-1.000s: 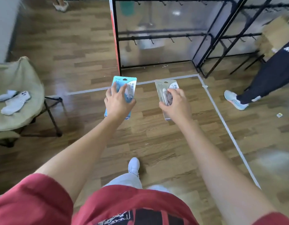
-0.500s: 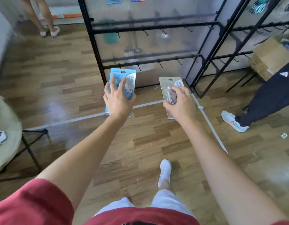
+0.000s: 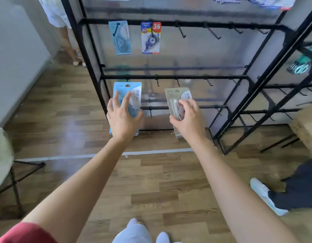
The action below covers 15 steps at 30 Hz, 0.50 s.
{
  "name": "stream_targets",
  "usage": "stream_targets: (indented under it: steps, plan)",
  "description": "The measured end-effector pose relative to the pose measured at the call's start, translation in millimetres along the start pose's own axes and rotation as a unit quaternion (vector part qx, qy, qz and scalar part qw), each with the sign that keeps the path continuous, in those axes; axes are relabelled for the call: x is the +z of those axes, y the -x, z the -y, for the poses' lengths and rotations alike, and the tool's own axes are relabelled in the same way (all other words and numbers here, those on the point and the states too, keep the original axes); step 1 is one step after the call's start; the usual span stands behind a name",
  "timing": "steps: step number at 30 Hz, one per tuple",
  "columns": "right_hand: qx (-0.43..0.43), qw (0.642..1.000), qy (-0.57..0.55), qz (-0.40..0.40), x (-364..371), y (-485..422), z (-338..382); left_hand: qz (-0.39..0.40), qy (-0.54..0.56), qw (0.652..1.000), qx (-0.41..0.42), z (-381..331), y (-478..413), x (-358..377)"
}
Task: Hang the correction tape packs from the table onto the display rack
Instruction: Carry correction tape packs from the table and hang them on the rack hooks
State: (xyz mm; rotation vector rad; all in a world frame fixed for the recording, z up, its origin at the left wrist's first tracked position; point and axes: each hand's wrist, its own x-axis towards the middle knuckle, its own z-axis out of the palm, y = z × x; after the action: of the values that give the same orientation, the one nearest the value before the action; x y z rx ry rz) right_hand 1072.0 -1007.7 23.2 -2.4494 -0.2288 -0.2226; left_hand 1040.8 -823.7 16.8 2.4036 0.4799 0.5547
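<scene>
Your left hand (image 3: pixel 123 118) holds a blue correction tape pack (image 3: pixel 132 92) upright at the centre of the frame, with the fingers spread across its front and the thumb at its right edge. The top of the pack sits just under the middle rail (image 3: pixel 169 77) of the black display rack (image 3: pixel 92 71), close to the leftmost hook there. Your right hand (image 3: pixel 186 118) grips a beige correction tape pack (image 3: pixel 174 95) right of centre, fingers curled over its clear blister, and the pack tilts a little to the left. On the upper rail two packs already hang side by side: a pale blue pack (image 3: pixel 120 37) and a white and blue pack with a red corner (image 3: pixel 150 37). A white tape line (image 3: pixel 160 151) crosses the wooden floor (image 3: pixel 64 106) below your hands.
</scene>
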Motion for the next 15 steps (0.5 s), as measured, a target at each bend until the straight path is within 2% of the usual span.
stream_targets:
  steps: [15]
  plan:
    - [-0.053, 0.998, -0.019, -0.02, 29.0, -153.7, 0.4, -0.09, 0.036, 0.995, 0.025, -8.2, -151.7, 42.9]
